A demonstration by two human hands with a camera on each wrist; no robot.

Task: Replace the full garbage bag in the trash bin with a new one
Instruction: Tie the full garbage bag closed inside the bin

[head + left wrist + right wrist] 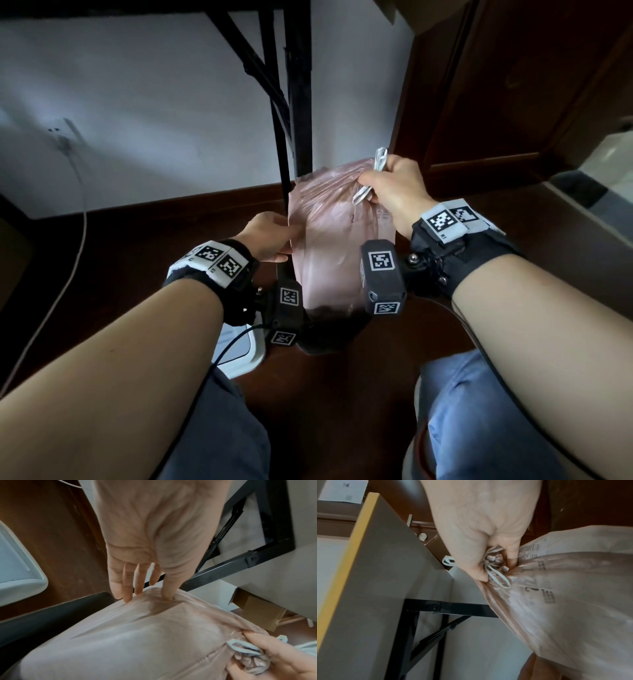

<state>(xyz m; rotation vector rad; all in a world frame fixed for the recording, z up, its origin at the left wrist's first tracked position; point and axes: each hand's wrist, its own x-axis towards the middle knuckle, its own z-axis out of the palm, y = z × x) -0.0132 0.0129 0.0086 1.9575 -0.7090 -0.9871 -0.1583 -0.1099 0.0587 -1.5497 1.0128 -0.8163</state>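
A pink translucent garbage bag (329,246) (137,642) (573,601) stands partly raised out of a dark trash bin (322,342) (51,618) on the floor between my knees. My right hand (387,185) (496,566) grips the bag's gathered top together with its white drawstring (378,161) (498,580). My left hand (274,240) (147,596) pinches the bag's left side, the thumb dented into the plastic and the fingers straight behind the edge. Printed paper shows through the bag in the right wrist view. The bin's inside is hidden.
A black metal table leg and brace (298,102) rise just behind the bag against the white wall. A white lid-like object (239,353) (17,574) lies left of the bin. A white cable (78,219) hangs at left. Dark wooden door (513,85) at right.
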